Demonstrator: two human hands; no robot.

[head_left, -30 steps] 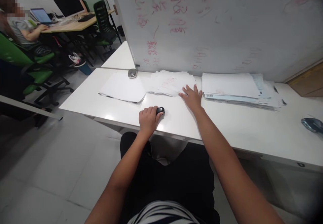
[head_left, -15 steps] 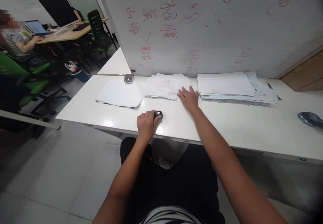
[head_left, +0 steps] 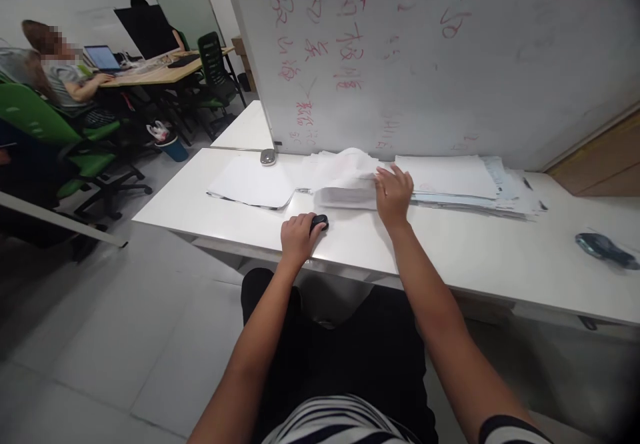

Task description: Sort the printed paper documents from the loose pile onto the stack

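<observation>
My left hand [head_left: 297, 236] rests near the front edge of the white table [head_left: 480, 257], its fingers curled around a small black object [head_left: 320, 221]. My right hand [head_left: 393, 192] grips the right edge of a loose bundle of white papers [head_left: 345, 176] and holds it lifted and bent off the table. Right of that hand lies a thick flat stack of papers [head_left: 455, 179]. A single white sheet [head_left: 253, 183] lies flat to the left.
A whiteboard [head_left: 430, 51] with red writing stands behind the table. A small silver object [head_left: 267, 157] sits at its foot. A dark item [head_left: 600, 247] lies at the table's right. At far left a person [head_left: 65, 77] sits at a wooden desk with green chairs [head_left: 45, 131].
My right hand went from lying flat on the middle papers to gripping them; their edge has risen and bent. My left hand has stayed on the black object.
</observation>
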